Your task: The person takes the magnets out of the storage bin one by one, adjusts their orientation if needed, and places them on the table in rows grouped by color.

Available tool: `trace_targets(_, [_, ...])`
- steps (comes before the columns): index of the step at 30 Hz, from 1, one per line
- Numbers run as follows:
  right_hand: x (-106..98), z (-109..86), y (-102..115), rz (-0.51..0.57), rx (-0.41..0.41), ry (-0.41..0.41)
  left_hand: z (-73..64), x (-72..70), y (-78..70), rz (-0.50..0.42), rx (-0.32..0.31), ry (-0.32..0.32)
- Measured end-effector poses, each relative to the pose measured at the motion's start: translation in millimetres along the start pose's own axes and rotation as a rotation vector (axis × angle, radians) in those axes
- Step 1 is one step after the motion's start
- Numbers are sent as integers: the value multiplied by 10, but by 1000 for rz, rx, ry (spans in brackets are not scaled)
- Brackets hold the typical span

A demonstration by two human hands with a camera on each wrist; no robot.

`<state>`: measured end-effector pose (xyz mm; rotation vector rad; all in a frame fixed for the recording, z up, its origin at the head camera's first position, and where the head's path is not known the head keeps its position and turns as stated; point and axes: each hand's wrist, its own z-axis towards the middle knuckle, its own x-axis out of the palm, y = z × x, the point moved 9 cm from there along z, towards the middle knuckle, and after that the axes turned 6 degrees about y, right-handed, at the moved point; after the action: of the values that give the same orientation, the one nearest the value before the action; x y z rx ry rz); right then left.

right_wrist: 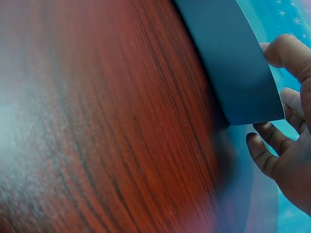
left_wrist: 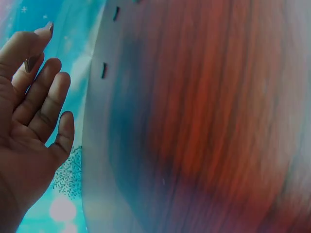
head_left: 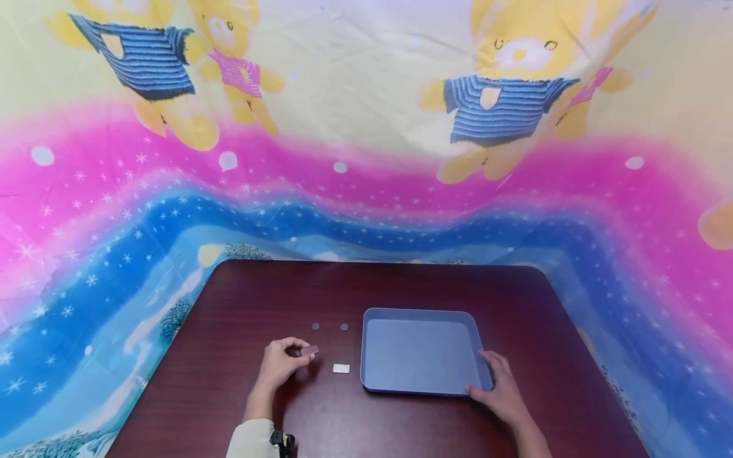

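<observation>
My left hand [head_left: 280, 364] pinches a small flat brownish rectangular piece [head_left: 309, 350] between thumb and fingertips, raised above the table. In the left wrist view, only small dark parts of that piece [left_wrist: 32, 63] show by the fingers. Just right of it on the table lies a small white rectangular piece [head_left: 341, 368]. Two small dark round discs [head_left: 315, 326] lie farther back, side by side. My right hand [head_left: 505, 392] holds the near right corner of a shallow grey-blue tray [head_left: 420, 389], thumb at the front rim and fingers along the right side.
The dark red wood-grain table [head_left: 275, 286] has rounded far corners. Behind and beside it hangs a cloth [head_left: 355, 172] printed with bears and snowflakes. A black device [head_left: 283, 441] is strapped at the left wrist, next to a pale sleeve [head_left: 251, 439].
</observation>
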<state>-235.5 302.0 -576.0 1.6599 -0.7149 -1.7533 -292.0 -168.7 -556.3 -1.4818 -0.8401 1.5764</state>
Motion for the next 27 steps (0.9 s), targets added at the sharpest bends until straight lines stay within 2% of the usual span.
trace_targets(4, [6, 2, -5, -3, 19, 14, -7, -12, 50, 55, 21, 38])
trace_targets(10, [6, 7, -22, -5, 40, 31, -50, -53, 183, 118, -31, 87])
trace_targets(17, [-4, -2, -20, 3, 26, 23, -63, -78, 231, 204, -29, 134])
trace_targets(27, [-16, -25, 6, 25, 10, 1, -27, -66, 310, 257, -58, 157])
